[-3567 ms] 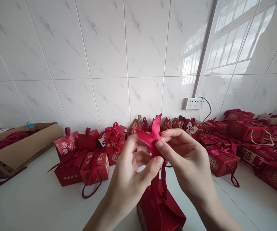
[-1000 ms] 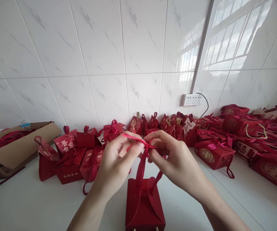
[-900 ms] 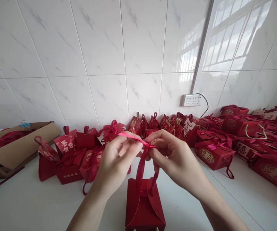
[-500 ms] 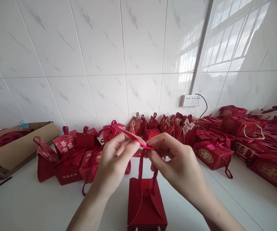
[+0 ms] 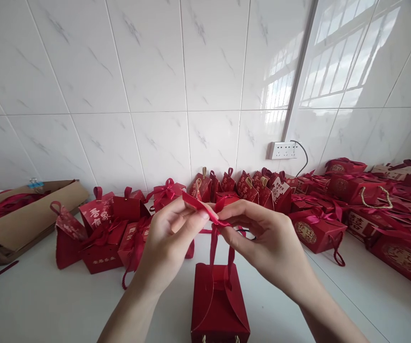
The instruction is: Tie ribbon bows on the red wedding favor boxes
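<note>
A red gift box (image 5: 221,309) stands on the white table in front of me, its curved top flaps folded together. From its top rises a dark red ribbon (image 5: 214,247), which runs up to a crossing between my hands. My left hand (image 5: 173,243) pinches one ribbon end between thumb and fingers, with the flat tail sticking up to the left. On the other side of the crossing, my right hand (image 5: 258,238) also pinches the ribbon between thumb and forefinger. Part of the crossing is covered by fingertips.
Several finished-looking red boxes (image 5: 105,252) stand left of my hands, with more (image 5: 248,186) along the tiled wall. A large group of boxes (image 5: 319,233) fills the right side. At far left lies a cardboard box (image 5: 37,219) holding ribbons. A power strip (image 5: 283,150) is on the wall.
The ribbon crossing has drawn tighter between my fingers, and a loop now shows above it near my right forefinger. The hands have barely moved. The view has shifted slightly.
</note>
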Motion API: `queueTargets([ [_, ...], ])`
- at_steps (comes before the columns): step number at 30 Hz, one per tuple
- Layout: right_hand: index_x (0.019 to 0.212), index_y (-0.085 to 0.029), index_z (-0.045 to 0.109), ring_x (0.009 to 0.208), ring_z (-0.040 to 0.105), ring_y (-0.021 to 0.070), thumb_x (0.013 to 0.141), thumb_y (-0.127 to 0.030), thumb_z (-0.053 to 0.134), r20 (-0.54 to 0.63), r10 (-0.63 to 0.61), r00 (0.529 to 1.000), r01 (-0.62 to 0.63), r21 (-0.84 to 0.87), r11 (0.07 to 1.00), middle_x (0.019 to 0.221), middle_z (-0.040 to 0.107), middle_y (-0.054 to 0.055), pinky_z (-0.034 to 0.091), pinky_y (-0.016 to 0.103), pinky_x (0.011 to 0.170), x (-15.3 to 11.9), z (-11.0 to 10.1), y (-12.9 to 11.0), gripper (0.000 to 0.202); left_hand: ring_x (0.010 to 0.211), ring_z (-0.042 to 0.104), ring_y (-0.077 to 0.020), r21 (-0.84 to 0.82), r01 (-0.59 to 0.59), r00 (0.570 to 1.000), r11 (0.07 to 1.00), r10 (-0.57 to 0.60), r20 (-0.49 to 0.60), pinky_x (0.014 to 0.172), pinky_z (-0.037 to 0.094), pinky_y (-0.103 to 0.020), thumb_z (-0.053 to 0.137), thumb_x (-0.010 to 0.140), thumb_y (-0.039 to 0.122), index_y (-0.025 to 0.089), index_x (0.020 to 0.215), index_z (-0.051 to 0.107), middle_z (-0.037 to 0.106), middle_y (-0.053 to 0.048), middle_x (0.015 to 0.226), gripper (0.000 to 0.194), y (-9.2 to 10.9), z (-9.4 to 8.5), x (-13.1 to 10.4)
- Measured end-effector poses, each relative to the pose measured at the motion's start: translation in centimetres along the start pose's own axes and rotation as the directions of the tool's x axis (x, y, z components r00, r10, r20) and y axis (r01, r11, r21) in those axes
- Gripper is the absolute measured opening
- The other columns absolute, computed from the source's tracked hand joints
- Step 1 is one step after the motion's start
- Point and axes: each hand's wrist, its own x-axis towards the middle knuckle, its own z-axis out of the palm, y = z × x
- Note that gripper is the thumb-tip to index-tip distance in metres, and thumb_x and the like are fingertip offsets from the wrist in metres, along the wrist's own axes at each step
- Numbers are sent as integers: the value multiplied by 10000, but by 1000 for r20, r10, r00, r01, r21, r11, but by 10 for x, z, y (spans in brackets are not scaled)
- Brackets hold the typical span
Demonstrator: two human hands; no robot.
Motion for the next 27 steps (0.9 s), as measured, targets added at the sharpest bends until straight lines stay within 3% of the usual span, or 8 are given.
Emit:
queueTargets([
  [6, 890, -257, 726, 854, 667, 108, 781, -86, 646, 23, -30, 999, 28, 58, 998, 892, 704, -16, 557, 176, 745, 2, -4, 1, 218, 849, 539, -128, -13, -7, 1000, 1000, 7, -16, 844, 472, -231, 646, 836, 367, 244, 754, 660, 576, 24, 782, 148, 1, 1, 0],
  [12, 973, -325, 744, 896, 637, 111, 813, -172, 679, 77, -32, 997, 17, 180, 983, 981, 651, 0, 565, 180, 714, 2, -12, -4, 231, 891, 591, -165, -44, 24, 998, 999, -27, -54, 860, 488, -296, 630, 849, 380, 239, 804, 662, 630, 11, 856, 151, 0, 2, 1],
  [19, 877, -248, 739, 810, 639, 101, 823, -154, 667, -81, -82, 993, 88, 74, 993, 865, 683, -5, 554, 186, 702, 3, -7, 2, 130, 899, 624, -188, -157, 76, 997, 985, -80, -17, 735, 521, -281, 568, 891, 363, 218, 871, 666, 671, -28, 895, 176, -3, 10, 2],
  [27, 806, -218, 704, 775, 646, 98, 809, -137, 672, -198, -85, 977, 95, 45, 994, 813, 683, -15, 556, 177, 689, 4, -6, 5, 88, 981, 622, -182, -244, 106, 994, 964, -101, 34, 781, 531, -270, 551, 911, 345, 214, 861, 635, 676, -27, 955, 163, -8, 20, 1],
])
